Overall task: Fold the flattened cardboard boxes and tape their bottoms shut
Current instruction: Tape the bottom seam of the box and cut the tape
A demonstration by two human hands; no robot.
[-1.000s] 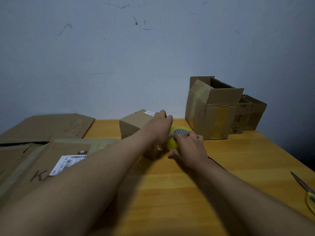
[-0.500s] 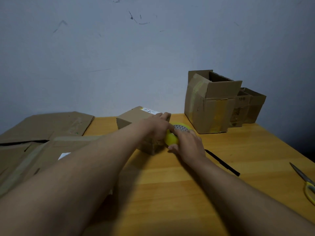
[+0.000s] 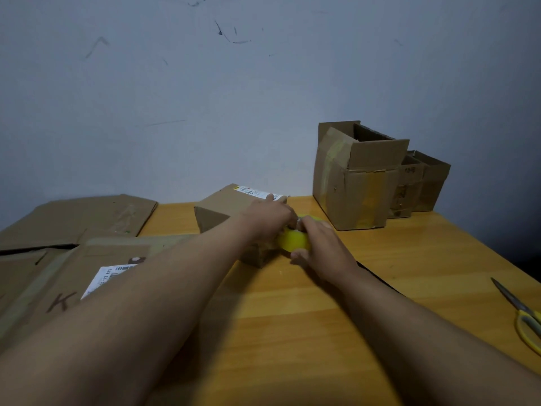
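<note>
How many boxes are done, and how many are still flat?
Done: two folded boxes stand by the wall. In hand: the left hand steadies a small box while the right hand holds yellow tape against it. Left: flat cardboard, several pieces.

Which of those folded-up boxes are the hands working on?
The small box with the white label, mid-table: both the left hand and right hand are at it. The taller open boxes stand untouched by the wall.
</note>
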